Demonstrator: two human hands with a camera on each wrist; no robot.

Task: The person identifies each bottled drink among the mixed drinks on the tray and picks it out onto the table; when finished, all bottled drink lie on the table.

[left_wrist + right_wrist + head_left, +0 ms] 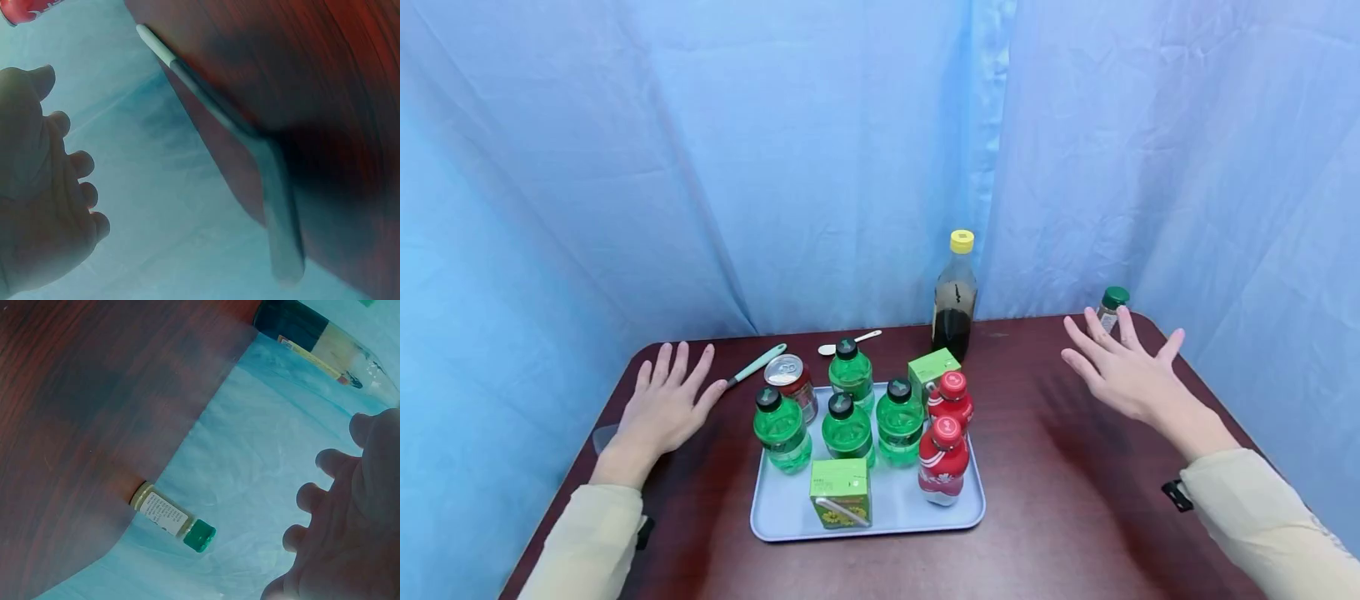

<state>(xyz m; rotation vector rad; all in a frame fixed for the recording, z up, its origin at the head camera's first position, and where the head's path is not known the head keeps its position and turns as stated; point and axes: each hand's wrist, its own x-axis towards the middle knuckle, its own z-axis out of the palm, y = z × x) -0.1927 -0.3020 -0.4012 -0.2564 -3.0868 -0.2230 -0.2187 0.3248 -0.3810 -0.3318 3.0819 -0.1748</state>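
My left hand (664, 407) hovers with spread fingers over the left side of the table, holding nothing. Beneath it lies a spatula with a pale green handle (762, 362); the left wrist view shows its flat head (284, 237) and the hand (44, 187) apart from it. On the far right, my right hand (1131, 375) is raised, fingers spread and bare. Behind its fingertips stands a small seasoning jar with a green cap (1116, 297), partly hidden. From the right wrist view, the jar (165, 512) stands near the table edge, apart from the hand (350, 519).
Mid-table, a pale blue tray (887, 523) bears several green bottles (782, 437), two red bottles (943, 467), green drink cartons (841, 492) and a red can (797, 387). Behind it are a small white spoon (827, 349) and a dark sauce bottle (953, 312). Blue curtains (850, 167) enclose the table.
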